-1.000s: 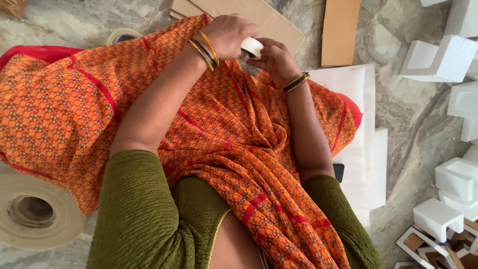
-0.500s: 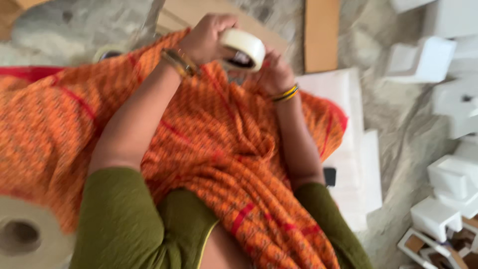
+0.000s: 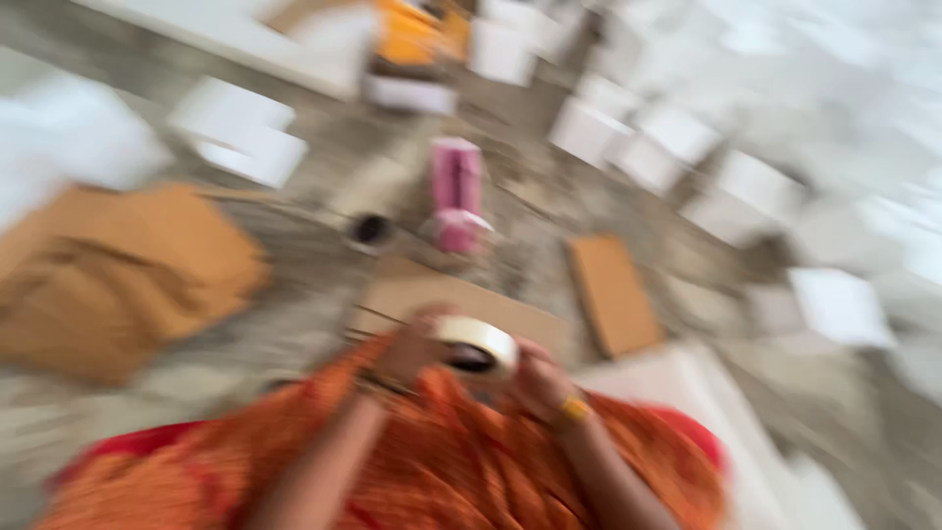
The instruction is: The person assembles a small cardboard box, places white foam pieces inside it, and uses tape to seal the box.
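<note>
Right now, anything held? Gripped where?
A white round roll of tape, between both hands: left hand and right hand on opposite sides of its rim. Blur hides the finger placement.

Blurred grey stone floor [image 3: 324, 285] strewn with packing material
White foam blocks [image 3: 235, 128] lie scattered across it, flat brown cardboard sheets [image 3: 613, 294] between them, a pink box [image 3: 456, 177] upright near the middle, daylight bright

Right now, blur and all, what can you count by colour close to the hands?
White tape roll, held between left hand and right hand: 1
Pink objects, too blurred to identify: 2
Brown cardboard pieces flat on the floor: 2
Total: 5
</note>
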